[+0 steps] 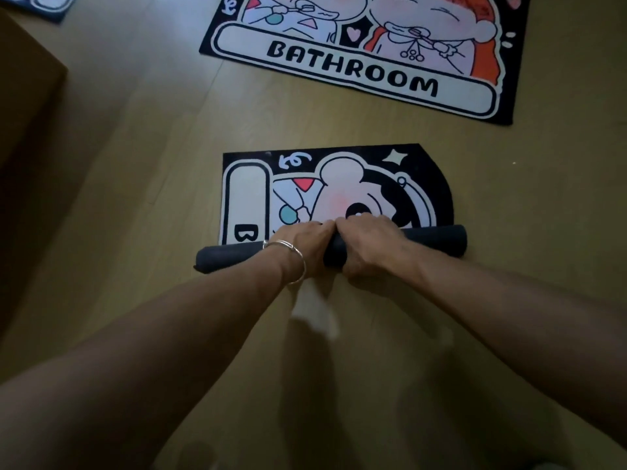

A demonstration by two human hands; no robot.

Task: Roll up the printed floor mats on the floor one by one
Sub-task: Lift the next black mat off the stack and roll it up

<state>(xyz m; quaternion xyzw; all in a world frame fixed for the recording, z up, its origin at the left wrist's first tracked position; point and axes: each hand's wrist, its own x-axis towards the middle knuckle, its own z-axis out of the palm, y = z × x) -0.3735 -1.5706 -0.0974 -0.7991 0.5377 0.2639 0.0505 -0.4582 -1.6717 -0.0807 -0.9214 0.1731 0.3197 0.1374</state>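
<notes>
Head view shows your left hand (pixel 307 244) and right hand (pixel 368 240) side by side, touching, both curled down over the dark roll (pixel 434 244) of the near mat (pixel 325 195), gripping its middle. You wear a thin bracelet (pixel 288 256) on the left wrist. About half of that mat lies flat beyond the roll, print up, on the wooden floor (pixel 152 184). Farther off lies a second mat (pixel 366 59), flat, reading BATHROOM. A third mat's corner (pixel 44 5) shows at top left.
</notes>
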